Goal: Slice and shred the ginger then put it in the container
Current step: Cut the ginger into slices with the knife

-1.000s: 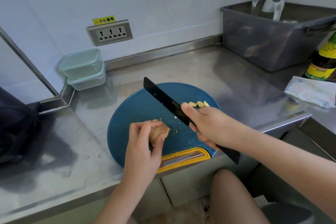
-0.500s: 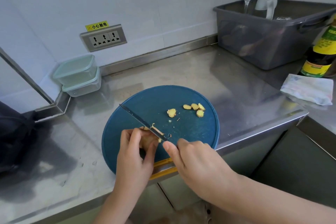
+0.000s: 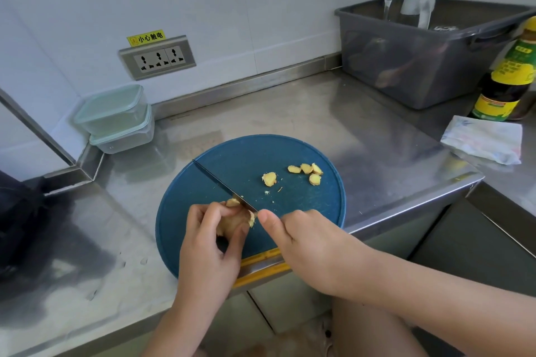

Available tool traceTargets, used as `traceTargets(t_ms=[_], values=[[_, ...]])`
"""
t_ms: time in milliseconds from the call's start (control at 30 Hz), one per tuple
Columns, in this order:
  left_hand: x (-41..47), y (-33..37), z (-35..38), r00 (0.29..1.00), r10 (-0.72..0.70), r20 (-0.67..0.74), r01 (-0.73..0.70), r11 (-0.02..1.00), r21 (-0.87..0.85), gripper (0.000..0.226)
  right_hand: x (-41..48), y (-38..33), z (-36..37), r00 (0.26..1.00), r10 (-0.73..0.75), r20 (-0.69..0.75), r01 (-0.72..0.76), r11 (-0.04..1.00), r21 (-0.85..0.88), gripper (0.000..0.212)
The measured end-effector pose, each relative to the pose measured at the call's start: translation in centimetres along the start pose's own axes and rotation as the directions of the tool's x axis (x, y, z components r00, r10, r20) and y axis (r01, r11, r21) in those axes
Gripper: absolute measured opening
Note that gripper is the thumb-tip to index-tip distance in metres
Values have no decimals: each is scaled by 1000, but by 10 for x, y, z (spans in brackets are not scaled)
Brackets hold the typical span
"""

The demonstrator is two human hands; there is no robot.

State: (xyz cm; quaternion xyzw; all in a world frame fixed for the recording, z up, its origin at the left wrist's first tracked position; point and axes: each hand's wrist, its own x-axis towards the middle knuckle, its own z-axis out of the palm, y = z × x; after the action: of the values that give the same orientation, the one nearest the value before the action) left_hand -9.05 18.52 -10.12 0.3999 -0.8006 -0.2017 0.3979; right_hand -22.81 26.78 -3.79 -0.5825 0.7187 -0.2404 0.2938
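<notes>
While the left hand (image 3: pixel 211 243) pinches the knobbly tan ginger root (image 3: pixel 232 222) just 7 o'clock of centre on the round blue cutting board (image 3: pixel 255 153), the right hand (image 3: pixel 307 243) grips the black knife (image 3: pixel 220 182). Its blade runs toward 10 o'clock across the root's 3 o'clock end, right beside those fingers (image 3: pixel 203 211).

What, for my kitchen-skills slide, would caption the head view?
Left hand steadies ginger on a blue cutting board while the right hand slices it with a knife; cut slices lie nearby.

One wide-angle camera (worn on the person's head) faces forward and down at a steel counter (image 3: pixel 304 113). The left hand (image 3: pixel 208 240) and right hand (image 3: pixel 313 243) show at the bottom edge, close beneath the lens; the frame's edges seem bowed.
</notes>
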Motion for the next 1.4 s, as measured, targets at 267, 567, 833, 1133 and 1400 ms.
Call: traceTargets(t_ms=[267, 567, 833, 1133, 1400], values=[[0, 1, 1, 1000, 27, -7, -27, 999, -31, 20, 10, -5, 0, 996, 88, 7, -88, 996, 19, 47], [3, -1, 3, 999, 16, 31, -17, 999, 28, 20, 23, -12, -6, 976, 210, 57, -212, 977, 31, 44], [-2, -2, 4, 1000, 8, 0, -8, 1000, -18, 23, 53, -22, 0, 942, 301, 151, -306, 952, 12, 49], [-6, -6, 1, 998, -50, -50, 45, 994, -98, 22, 54, 11, -32, 891, 377, 253, -436, 866, 245, 53], [-5, -4, 3, 1000, 12, -1, -12, 1000, 10, 25, 30, 10, -34, 937, 240, 253, -315, 893, 321, 54]])
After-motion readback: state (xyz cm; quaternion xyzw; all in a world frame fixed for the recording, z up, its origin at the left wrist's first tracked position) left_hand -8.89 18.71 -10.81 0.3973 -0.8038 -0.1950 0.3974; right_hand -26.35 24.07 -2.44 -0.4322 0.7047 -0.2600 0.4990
